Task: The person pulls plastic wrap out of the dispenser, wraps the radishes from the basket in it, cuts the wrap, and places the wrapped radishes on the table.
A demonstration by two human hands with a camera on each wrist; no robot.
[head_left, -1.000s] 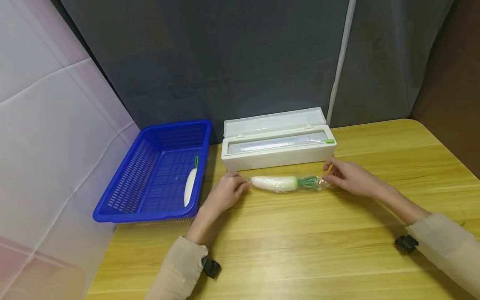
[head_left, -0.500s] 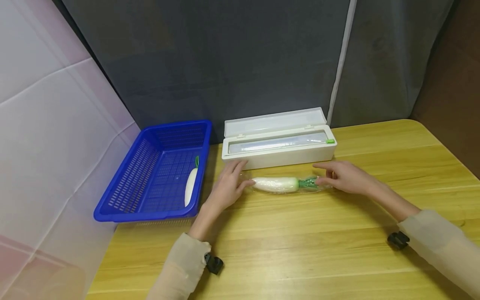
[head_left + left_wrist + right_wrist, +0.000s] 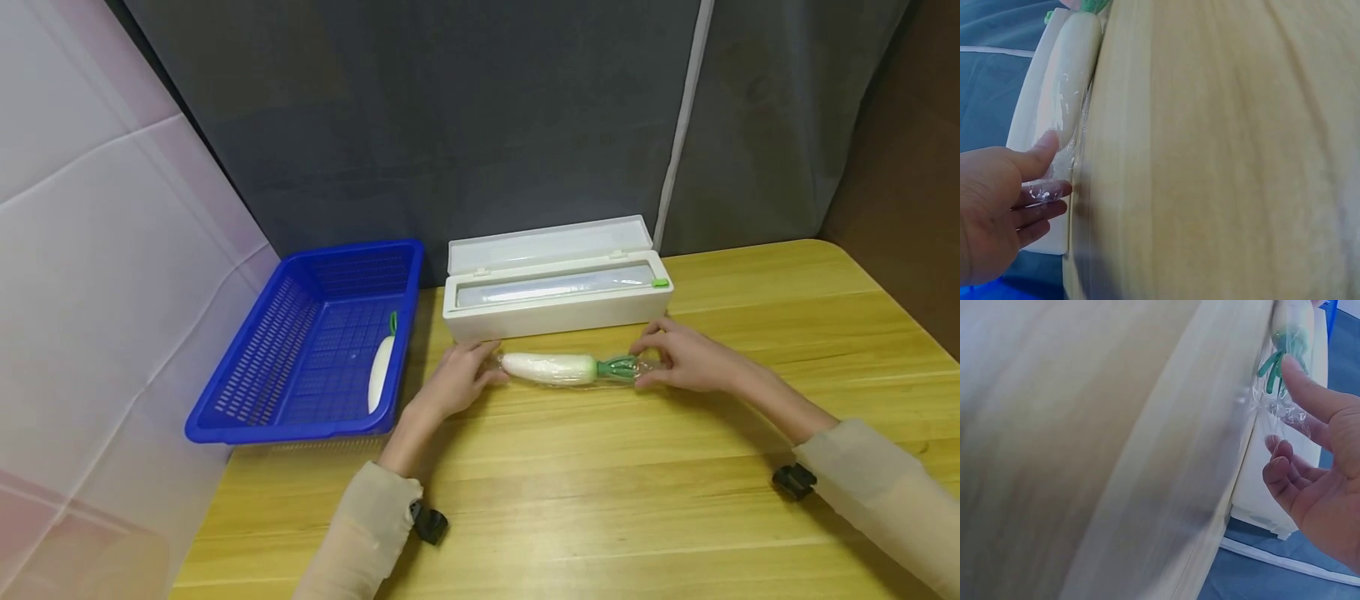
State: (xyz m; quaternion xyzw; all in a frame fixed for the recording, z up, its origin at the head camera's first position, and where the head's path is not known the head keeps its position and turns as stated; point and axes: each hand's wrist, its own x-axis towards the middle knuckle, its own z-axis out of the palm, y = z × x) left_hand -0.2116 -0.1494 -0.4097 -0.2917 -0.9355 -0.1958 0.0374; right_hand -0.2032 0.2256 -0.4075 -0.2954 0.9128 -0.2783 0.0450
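- White radish (image 3: 551, 368) in clear film (image 3: 1294, 415) lies crosswise on the wooden table (image 3: 600, 483) between both hands, apparently keeping each end reachable.
- Left hand (image 3: 453, 379): extended fingers touch film.
- Right hand (image 3: 693, 357): fingers bent by the leafy end; cannot tell whether they grasp film.
- Cling-film dispenser (image 3: 558, 318) stands just behind, likely for convenience.

from here i see glossy plastic film (image 3: 1291, 412), smooth daikon (image 3: 551, 367), shiny wood-grained tabletop (image 3: 562, 483), plastic basket (image 3: 292, 433), matt backdrop (image 3: 450, 108), probably cloth.
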